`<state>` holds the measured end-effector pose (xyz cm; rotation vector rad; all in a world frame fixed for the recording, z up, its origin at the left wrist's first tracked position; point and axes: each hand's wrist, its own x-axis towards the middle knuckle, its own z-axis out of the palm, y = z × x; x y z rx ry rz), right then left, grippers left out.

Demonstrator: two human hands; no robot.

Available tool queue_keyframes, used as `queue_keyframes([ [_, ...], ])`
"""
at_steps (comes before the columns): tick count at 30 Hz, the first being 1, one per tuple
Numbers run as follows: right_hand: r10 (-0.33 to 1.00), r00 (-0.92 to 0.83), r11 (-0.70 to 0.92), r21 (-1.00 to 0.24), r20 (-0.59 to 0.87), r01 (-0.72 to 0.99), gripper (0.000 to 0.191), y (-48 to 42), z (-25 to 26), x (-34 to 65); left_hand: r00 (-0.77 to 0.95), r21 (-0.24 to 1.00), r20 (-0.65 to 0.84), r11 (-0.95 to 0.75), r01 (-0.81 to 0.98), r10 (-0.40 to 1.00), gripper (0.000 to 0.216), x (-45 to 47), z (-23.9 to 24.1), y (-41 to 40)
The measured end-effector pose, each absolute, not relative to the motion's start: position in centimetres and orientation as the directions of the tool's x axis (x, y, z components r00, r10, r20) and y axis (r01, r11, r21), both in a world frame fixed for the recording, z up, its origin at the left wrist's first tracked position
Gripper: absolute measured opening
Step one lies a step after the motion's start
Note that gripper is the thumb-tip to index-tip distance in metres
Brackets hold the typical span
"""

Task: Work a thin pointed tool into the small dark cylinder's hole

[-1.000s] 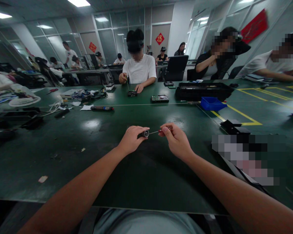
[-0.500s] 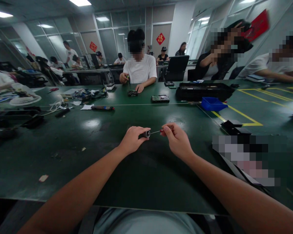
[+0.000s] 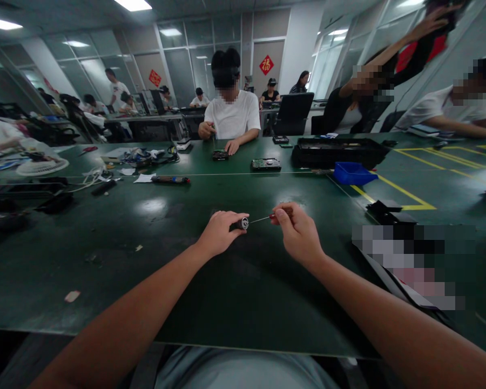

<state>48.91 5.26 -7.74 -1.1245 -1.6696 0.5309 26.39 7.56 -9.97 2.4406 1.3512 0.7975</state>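
My left hand [image 3: 218,233] is closed round a small dark cylinder [image 3: 244,223], whose round end with a metal rim faces right; the rest of it is hidden by my fingers. Opposite it, my right hand [image 3: 302,235] grips a screwdriver [image 3: 261,219] by its reddish handle. The thin shaft points left, and its tip is at or just beside the cylinder's end; whether they touch I cannot tell. Both hands are above the green table [image 3: 243,302].
Across the table a person [image 3: 233,116] handles a dark part. A hard drive [image 3: 266,163], a black tray [image 3: 340,151] and a blue bin [image 3: 354,173] lie ahead. Cables [image 3: 154,155] and a dark tool [image 3: 170,180] are left; black pieces [image 3: 391,212] right.
My right hand has shifted slightly right with the screwdriver, showing more of the cylinder's end. The left hand has barely moved. At the far right, a person's arms have risen higher.
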Motion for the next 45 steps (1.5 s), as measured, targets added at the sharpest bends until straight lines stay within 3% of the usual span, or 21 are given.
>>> queue_keyframes([
  [9, 0.861, -0.088, 0.492, -0.776, 0.501, 0.394, 0.021, 5.15, -7.84, 49.02, 0.427, 0.452, 0.329, -0.538, 0.712, 0.842, 0.04, 26.35, -9.95, 7.6],
  [29, 0.882, -0.104, 0.437, -0.715, 0.46, 0.545, 0.02, 5.53, -7.58, 49.03, 0.417, 0.445, 0.298, -0.511, 0.735, 0.859, 0.039, 26.23, -10.08, 7.71],
  [36, 0.899, -0.109, 0.41, -0.725, 0.425, 0.553, 0.02, 5.5, -7.46, 48.93, 0.286, 0.676, 0.299, -0.413, 0.609, 0.91, 0.042, 26.28, -10.08, 7.58],
  [41, 0.899, -0.117, 0.413, -0.726, 0.422, 0.55, 0.021, 5.51, -7.44, 48.92, 0.138, 0.853, 0.304, -0.334, 0.401, 0.943, 0.038, 26.46, -10.5, 8.14],
  [45, 0.903, -0.104, 0.401, -0.729, 0.417, 0.555, 0.021, 5.47, -7.4, 48.87, 0.1, 0.945, 0.221, -0.239, 0.222, 0.97, 0.039, 26.65, -10.74, 8.37],
])
